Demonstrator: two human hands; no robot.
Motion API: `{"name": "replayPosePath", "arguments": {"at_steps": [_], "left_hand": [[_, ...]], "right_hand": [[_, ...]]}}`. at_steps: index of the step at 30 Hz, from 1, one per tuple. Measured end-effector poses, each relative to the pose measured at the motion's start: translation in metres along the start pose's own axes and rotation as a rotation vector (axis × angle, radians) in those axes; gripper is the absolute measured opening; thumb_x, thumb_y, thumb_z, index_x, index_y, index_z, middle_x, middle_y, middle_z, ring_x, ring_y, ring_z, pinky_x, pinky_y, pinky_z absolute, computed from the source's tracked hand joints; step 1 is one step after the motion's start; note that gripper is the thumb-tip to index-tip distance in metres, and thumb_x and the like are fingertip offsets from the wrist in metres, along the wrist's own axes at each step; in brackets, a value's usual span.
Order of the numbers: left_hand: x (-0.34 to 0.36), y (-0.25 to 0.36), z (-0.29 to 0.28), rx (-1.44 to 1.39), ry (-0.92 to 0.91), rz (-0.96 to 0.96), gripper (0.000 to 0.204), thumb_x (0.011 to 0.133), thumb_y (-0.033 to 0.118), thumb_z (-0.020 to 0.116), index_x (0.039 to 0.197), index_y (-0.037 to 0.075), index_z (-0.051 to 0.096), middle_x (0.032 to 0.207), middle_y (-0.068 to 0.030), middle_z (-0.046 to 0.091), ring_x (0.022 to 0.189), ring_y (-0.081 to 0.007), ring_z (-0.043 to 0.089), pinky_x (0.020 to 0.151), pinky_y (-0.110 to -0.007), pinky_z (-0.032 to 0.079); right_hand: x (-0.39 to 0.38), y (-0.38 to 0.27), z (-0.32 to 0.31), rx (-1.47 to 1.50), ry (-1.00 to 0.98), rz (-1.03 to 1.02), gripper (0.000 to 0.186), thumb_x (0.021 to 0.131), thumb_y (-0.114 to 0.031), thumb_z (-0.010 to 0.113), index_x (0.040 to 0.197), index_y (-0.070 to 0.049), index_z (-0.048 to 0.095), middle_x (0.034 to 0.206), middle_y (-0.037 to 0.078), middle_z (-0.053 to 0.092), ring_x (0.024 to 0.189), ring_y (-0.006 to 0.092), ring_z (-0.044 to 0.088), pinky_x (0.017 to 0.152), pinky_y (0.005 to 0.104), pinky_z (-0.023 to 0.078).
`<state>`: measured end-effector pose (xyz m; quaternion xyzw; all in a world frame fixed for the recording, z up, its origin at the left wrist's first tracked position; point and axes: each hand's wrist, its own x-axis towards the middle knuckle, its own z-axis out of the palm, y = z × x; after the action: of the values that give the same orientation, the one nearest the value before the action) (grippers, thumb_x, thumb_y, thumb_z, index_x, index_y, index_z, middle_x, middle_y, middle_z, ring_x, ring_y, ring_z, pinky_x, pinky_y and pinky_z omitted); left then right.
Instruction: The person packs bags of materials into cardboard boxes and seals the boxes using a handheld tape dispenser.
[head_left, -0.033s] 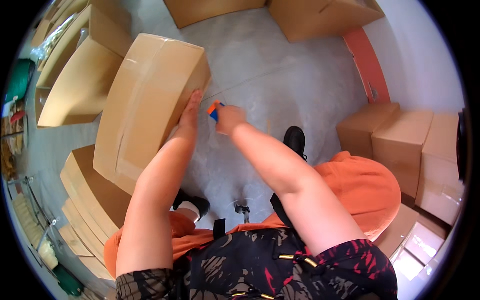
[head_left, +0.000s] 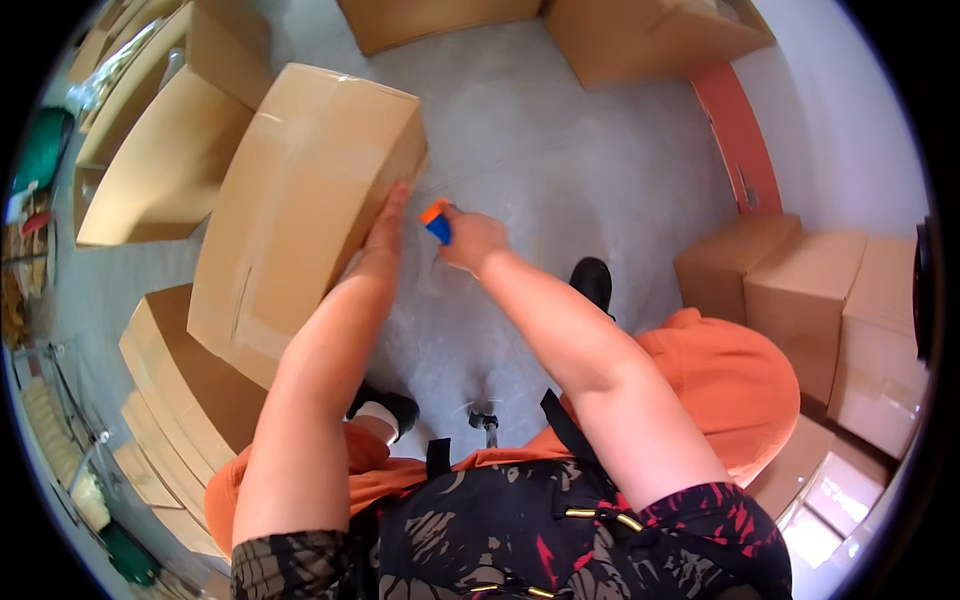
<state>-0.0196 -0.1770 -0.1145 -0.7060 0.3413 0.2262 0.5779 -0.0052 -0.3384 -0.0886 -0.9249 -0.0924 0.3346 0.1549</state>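
A large closed cardboard box (head_left: 300, 190) stands left of centre, with a strip of clear tape along its upper face. Against its right side lies my left hand (head_left: 388, 222), fingers stretched out and flat on the cardboard. My right hand (head_left: 476, 240) is closed around a small blue and orange tool (head_left: 437, 222), whose exact kind I cannot make out. The tool is held a little to the right of the box and my left hand, apart from both. Part of it is hidden inside my fist.
Open cardboard boxes (head_left: 165, 140) stand at the far left, and flattened or open cartons (head_left: 185, 390) lean nearer at left. More boxes (head_left: 650, 45) are at the far end. Brown boxes (head_left: 800, 300) line the right wall. My shoe (head_left: 592, 282) rests on the grey floor (head_left: 540, 160).
My right hand with the blue and orange tool sits slightly farther right, and more of the tool shows. My left hand stays on the box. The whole view has shifted slightly.
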Motion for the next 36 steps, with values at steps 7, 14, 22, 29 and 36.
{"name": "replayPosePath", "arguments": {"at_steps": [7, 14, 22, 29, 36], "left_hand": [[-0.005, -0.025, -0.028, -1.366, -0.101, 0.123, 0.035, 0.095, 0.028, 0.051, 0.119, 0.007, 0.067, 0.127, -0.0137, 0.062, 0.121, -0.0318, 0.057, 0.099, -0.042, 0.044], [-0.11, -0.166, 0.043, -1.367, 1.017, -0.536, 0.037, 0.092, 0.042, 0.057, 0.114, 0.014, 0.068, 0.116, -0.0082, 0.066, 0.109, -0.0296, 0.062, 0.096, -0.044, 0.048], [-0.079, -0.172, 0.102, -1.788, 0.246, -1.068, 0.086, 0.092, 0.074, 0.042, 0.157, 0.017, 0.034, 0.16, -0.0062, 0.037, 0.147, -0.0285, 0.035, 0.116, -0.051, 0.029], [-0.149, -0.117, 0.196, -2.127, -0.1, -0.934, 0.093, 0.091, 0.079, 0.037, 0.139, 0.0, 0.056, 0.142, -0.0195, 0.056, 0.136, -0.0352, 0.049, 0.113, -0.041, 0.035], [-0.205, -0.05, 0.155, -2.266, -0.184, -0.949, 0.09, 0.095, 0.076, 0.026, 0.132, 0.002, 0.063, 0.14, -0.0205, 0.057, 0.133, -0.0356, 0.051, 0.112, -0.043, 0.038]], "right_hand": [[-0.017, 0.065, -0.019, 1.771, 0.187, 0.094, 0.071, 0.084, -0.037, 0.077, 0.143, -0.011, 0.048, 0.136, 0.007, 0.06, 0.124, 0.0282, 0.058, 0.103, 0.0435, 0.048], [-0.026, 0.0, -0.068, 2.456, 0.099, -0.156, 0.054, 0.087, -0.028, 0.074, 0.135, -0.014, 0.055, 0.134, 0.005, 0.061, 0.124, 0.0247, 0.058, 0.105, 0.0439, 0.048], [-0.03, -0.066, -0.07, 2.189, 0.011, -0.232, 0.051, 0.086, -0.025, 0.074, 0.132, -0.015, 0.055, 0.116, 0.004, 0.067, 0.108, 0.0206, 0.064, 0.099, 0.0407, 0.05], [-0.009, -0.068, -0.068, 1.961, -0.007, -0.282, 0.047, 0.085, -0.023, 0.074, 0.127, -0.014, 0.056, 0.103, 0.003, 0.068, 0.099, 0.0168, 0.065, 0.096, 0.0382, 0.051], [-0.042, -0.088, -0.06, 1.741, -0.035, -0.067, 0.057, 0.083, -0.033, 0.074, 0.134, -0.016, 0.054, 0.13, 0.003, 0.06, 0.119, 0.0213, 0.058, 0.101, 0.0489, 0.047]]}}
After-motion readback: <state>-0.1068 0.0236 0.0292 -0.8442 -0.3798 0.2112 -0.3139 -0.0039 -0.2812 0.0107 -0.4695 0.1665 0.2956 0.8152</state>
